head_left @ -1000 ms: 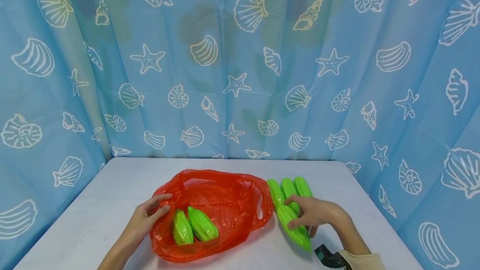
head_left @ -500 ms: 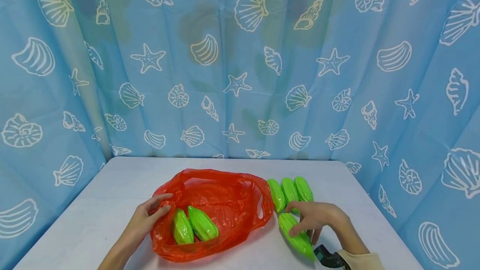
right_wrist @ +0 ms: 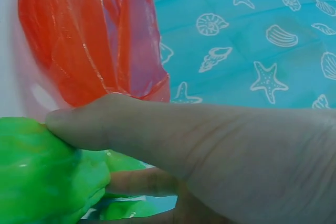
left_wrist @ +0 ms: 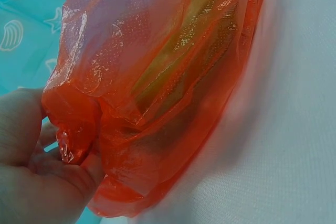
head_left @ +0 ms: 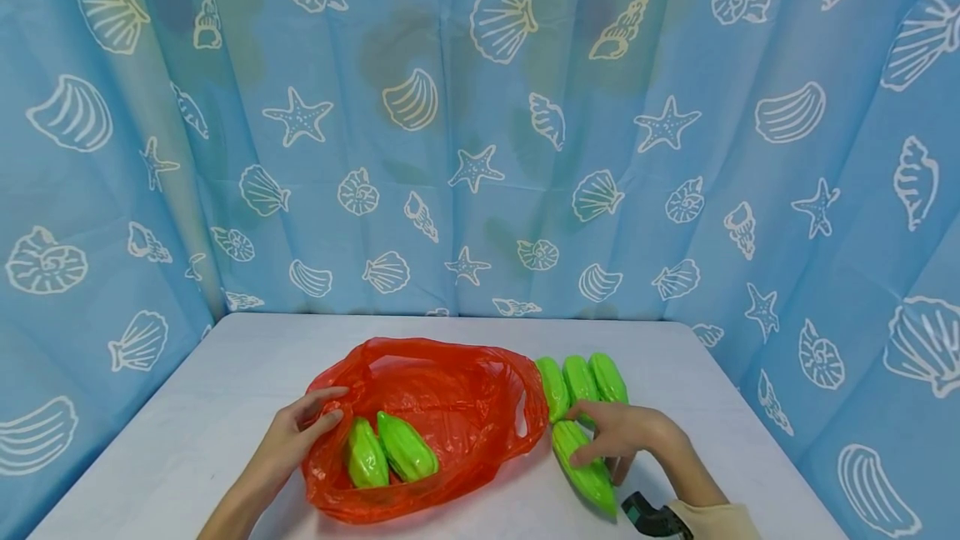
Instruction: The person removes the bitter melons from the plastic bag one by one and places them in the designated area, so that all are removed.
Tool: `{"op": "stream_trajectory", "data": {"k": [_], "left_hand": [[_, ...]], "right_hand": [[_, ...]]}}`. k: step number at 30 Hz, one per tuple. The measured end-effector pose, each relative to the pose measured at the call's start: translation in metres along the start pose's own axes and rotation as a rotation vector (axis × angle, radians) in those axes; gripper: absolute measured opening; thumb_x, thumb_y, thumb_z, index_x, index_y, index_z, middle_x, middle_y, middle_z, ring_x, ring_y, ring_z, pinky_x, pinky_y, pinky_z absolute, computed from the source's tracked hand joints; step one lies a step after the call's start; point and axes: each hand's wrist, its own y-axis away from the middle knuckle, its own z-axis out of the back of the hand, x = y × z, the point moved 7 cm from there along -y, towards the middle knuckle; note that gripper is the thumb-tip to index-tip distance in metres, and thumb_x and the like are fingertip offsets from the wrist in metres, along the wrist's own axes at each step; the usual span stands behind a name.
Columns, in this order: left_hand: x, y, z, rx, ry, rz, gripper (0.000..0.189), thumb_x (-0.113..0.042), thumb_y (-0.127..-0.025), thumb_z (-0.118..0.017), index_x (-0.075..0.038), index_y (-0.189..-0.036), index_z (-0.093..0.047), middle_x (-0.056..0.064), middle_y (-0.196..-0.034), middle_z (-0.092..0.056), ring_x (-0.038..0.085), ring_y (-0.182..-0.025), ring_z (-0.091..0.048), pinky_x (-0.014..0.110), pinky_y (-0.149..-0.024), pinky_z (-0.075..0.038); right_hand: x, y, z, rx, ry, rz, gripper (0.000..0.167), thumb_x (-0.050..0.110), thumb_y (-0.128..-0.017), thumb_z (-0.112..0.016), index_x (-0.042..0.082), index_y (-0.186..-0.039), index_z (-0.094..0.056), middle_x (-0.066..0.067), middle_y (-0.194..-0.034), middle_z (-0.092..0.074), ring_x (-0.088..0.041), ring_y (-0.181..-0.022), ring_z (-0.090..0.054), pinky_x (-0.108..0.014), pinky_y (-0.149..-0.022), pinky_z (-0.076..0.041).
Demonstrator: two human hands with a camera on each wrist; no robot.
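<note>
At the left of the table, my left hand (head_left: pixel 296 432) pinches the rim of a red plastic bag (head_left: pixel 450 352), with bag film bunched between thumb and fingers (left_wrist: pixel 76 129). The bag's mouth gapes, and two glossy green ridged vegetables (head_left: pixel 405 447) lie inside. To the right of the bag, my right hand (head_left: pixel 618 436) grips another green ridged vegetable (head_left: pixel 581 473), thumb on its near side and fingers around the far side. Its pointed end faces the front of the table. Behind it, three more green vegetables (head_left: pixel 580 377) lie side by side, partly hidden by my hand.
A white table (head_left: pixel 262 348) carries everything. A blue curtain (head_left: pixel 465 148) with white shell and starfish prints stands behind and along both sides. A dark strap (head_left: pixel 652 515) sits on my right wrist, near a beige sleeve (head_left: pixel 712 519).
My right hand has drawn its vegetable toward the front, away from the row of three, then shifted slightly left. My left hand and the bag have stayed in place.
</note>
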Motion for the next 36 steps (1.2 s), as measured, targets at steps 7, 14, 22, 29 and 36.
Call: {"op": "stream_trajectory", "data": {"k": [7,14,22,29,36], "left_hand": [[-0.0007,0.0007,-0.0001,-0.001,-0.005,0.000,0.047,-0.031,-0.095,-0.064,-0.016,-0.138,-0.054,0.020,-0.149,-0.045,0.040,-0.134,-0.046,0.042,-0.095,-0.056],[-0.0004,0.0011,0.0005,0.000,-0.001,0.004,0.047,-0.032,-0.095,-0.064,-0.015,-0.138,-0.055,0.021,-0.149,-0.045,0.041,-0.134,-0.045,0.042,-0.096,-0.055],[-0.0008,0.0006,0.0014,0.007,0.005,0.005,0.049,-0.034,-0.095,-0.064,-0.015,-0.139,-0.054,0.020,-0.150,-0.044,0.040,-0.136,-0.044,0.043,-0.098,-0.054],[0.0005,0.0005,0.0010,0.005,-0.004,0.004,0.050,-0.034,-0.095,-0.064,-0.015,-0.139,-0.053,0.020,-0.151,-0.044,0.040,-0.136,-0.044,0.043,-0.097,-0.054],[0.0008,0.0008,0.0003,0.000,-0.003,0.003,0.050,-0.034,-0.095,-0.064,-0.015,-0.140,-0.053,0.019,-0.150,-0.044,0.039,-0.135,-0.046,0.043,-0.097,-0.054]], "right_hand": [[-0.0001,-0.0062,-0.0005,-0.036,-0.011,0.008,0.059,0.026,-0.083,-0.078,0.017,-0.134,-0.048,-0.008,-0.112,-0.057,-0.024,-0.072,-0.067,-0.039,-0.059,-0.061],[0.0034,-0.0088,0.0016,-0.105,-0.008,0.040,0.065,0.025,-0.082,-0.079,0.014,-0.137,-0.046,-0.012,-0.123,-0.055,-0.021,-0.073,-0.066,-0.038,-0.058,-0.061],[0.0056,-0.0096,0.0020,-0.125,0.000,0.035,0.066,0.029,-0.083,-0.079,0.014,-0.138,-0.046,-0.011,-0.119,-0.057,-0.021,-0.068,-0.067,-0.036,-0.058,-0.061],[0.0032,-0.0084,0.0020,-0.111,0.007,0.011,0.066,0.034,-0.083,-0.077,0.015,-0.138,-0.046,-0.013,-0.123,-0.058,-0.023,-0.066,-0.070,-0.037,-0.059,-0.061],[0.0038,-0.0063,0.0028,-0.105,0.016,0.002,0.063,0.036,-0.085,-0.076,0.015,-0.137,-0.047,-0.011,-0.111,-0.061,-0.024,-0.068,-0.071,-0.036,-0.061,-0.061]]}}
